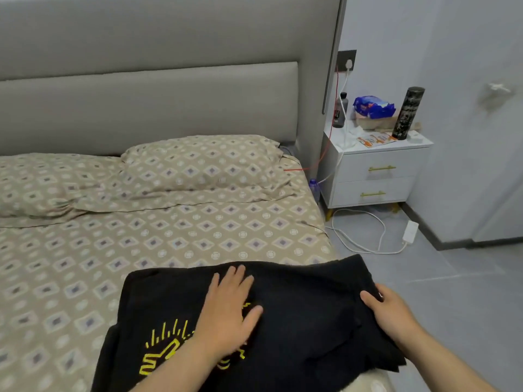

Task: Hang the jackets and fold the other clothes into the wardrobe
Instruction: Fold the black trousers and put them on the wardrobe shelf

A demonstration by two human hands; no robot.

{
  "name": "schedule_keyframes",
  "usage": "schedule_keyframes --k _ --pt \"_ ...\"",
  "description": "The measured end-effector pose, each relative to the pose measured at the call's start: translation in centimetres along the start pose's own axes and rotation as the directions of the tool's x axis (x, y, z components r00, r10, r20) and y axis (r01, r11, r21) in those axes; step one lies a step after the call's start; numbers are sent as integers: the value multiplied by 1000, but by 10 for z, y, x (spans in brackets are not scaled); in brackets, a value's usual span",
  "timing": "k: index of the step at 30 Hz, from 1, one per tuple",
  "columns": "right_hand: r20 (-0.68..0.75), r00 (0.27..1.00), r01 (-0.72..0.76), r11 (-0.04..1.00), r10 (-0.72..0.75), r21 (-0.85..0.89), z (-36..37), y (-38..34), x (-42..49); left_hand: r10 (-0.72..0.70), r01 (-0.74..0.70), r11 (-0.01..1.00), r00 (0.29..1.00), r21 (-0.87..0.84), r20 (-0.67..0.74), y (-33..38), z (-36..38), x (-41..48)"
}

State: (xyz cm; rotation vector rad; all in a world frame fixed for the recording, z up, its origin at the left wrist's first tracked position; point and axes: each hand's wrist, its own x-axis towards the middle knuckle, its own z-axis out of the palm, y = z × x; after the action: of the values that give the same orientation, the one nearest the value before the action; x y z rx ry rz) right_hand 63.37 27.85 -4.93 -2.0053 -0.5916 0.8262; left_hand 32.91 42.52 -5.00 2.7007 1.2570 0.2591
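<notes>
Two hands on the black shirt (297,321): my left hand (229,315) lies flat (partly over the yellow print (164,355)); my right hand (393,315) grips its edge.

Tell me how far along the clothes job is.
Done: nothing shows as put away; no wardrobe is in view. In hand: a black shirt lies on the bed, the left hand pressing flat on it, the right hand gripping its side edge, mid-fold. Left: finish this fold and store it; other clothes aren't visible.
</notes>
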Motion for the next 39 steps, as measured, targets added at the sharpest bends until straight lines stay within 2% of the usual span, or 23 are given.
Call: schedule_keyframes --k 4,7,10,13,15,16,17,18,19,20,21,22,23,24,26,28,30,32,35,37,39 --pt "-105 993 -65 998 63 -23 -38 23 5 -123 107 991 963 79 240 -4 47 -48" --pt "-59 996 -70 997 68 -41 -47 28 -4 -165 132 982 952 138 257 -11 54 -57" --pt "54 994 -88 995 90 -43 -49 10 -17 -166 136 983 947 124 274 -13 50 -56" --pt "150 984 -99 995 93 28 -46 -24 -31 -176 180 984 960 0 216 -9 32 -66" --pt "203 979 -56 994 36 93 -32 -53 -47 -204 238 936 967 -259 154 6 14 -65" --pt "237 971 -19 993 -8 113 -19 -68 -57 -233 276 858 961 -434 150 19 3 -58" --pt "274 960 23 992 -56 121 -2 -81 -67 -285 349 702 936 -620 204 34 -10 -50" --pt "310 946 60 990 -97 129 17 -92 -79 -319 446 455 890 -771 327 49 -22 -40" --pt "346 928 92 986 -136 141 37 -100 -89 -276 520 181 842 -835 464 61 -34 -31" --pt "389 906 113 980 -168 161 57 -105 -99 -158 540 -54 826 -840 541 69 -42 -25" --pt "434 882 108 975 -185 196 75 -107 -107 -63 555 -241 810 -796 583 74 -51 -20" --pt "461 868 73 966 -185 250 90 -107 -113 -18 570 -376 783 -730 621 72 -59 -17" --pt "470 868 10 952 -160 306 99 -106 -115 -27 574 -435 762 -693 648 66 -64 -16" --pt "470 874 -63 931 -123 361 105 -105 -116 -49 572 -450 751 -685 659 59 -66 -18" --pt "456 887 -153 892 -66 425 108 -99 -114 -105 589 -411 727 -696 678 48 -67 -25" --pt "406 913 -151 883 -49 445 106 -92 -112 -228 600 -311 705 -737 671 39 -59 -27" --pt "313 949 -114 890 -34 442 101 -83 -110 -325 585 -173 726 -793 606 32 -59 -27" --pt "216 976 -66 925 -17 374 94 -73 -106 -352 550 -99 760 -829 547 21 -69 -25" --pt "115 993 11 984 -32 177 91 -54 -102 -402 508 -49 778 -860 483 -19 -80 -24" --pt "113 992 51 998 -53 21 94 -41 -101 -453 504 18 774 -864 442 -54 -80 -31" --pt "160 986 61 995 -48 -78 100 -33 -101 -552 564 117 721 -818 419 -87 -72 -45"
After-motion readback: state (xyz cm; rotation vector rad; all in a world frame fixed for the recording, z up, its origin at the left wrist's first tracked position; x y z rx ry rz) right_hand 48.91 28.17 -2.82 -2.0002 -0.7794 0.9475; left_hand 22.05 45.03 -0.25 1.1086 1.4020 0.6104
